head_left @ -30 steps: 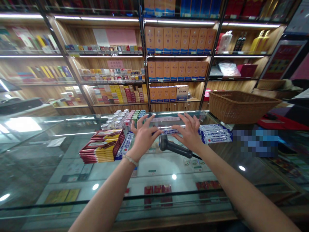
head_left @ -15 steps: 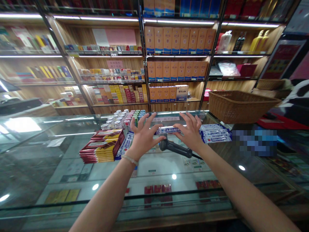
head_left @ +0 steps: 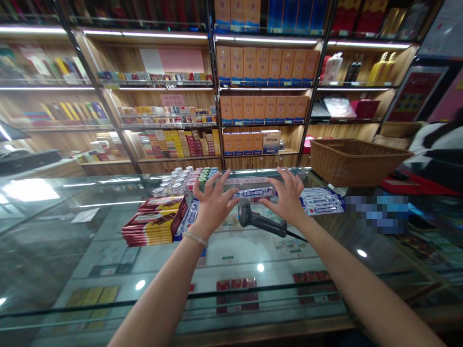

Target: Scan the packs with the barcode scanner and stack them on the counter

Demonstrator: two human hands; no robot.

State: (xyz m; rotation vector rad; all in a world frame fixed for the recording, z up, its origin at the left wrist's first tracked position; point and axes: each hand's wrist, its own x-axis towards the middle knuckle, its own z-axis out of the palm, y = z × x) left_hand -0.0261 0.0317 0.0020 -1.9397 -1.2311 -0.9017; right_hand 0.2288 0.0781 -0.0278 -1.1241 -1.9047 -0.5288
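A long blue-and-white candy roll (head_left: 255, 193) with printed lettering lies crosswise between my hands on the glass counter. My left hand (head_left: 213, 203) is at the roll's left end, fingers spread; whether a fingertip touches it I cannot tell. Around the right end, my right hand (head_left: 287, 201) is open, thumb and fingers apart. Just nearer to me rests a black handheld barcode scanner (head_left: 263, 222), its cable running right under my right wrist. Left of my left hand are similar blue packs (head_left: 188, 219) and stacked red-and-yellow chocolate bars (head_left: 155, 221).
More blue-and-white packs (head_left: 321, 200) lie to the right. A wicker basket (head_left: 356, 161) stands at the right rear, and small clear-lidded containers (head_left: 175, 180) at the left rear. Beyond the glass counter (head_left: 231, 255), shelves hold orange boxes (head_left: 262, 108). Part of a person shows at far right.
My hands have drawn slightly apart, and the right end of the candy roll shows more fully. More of the scanner's head is visible. The whole view has shifted a little.
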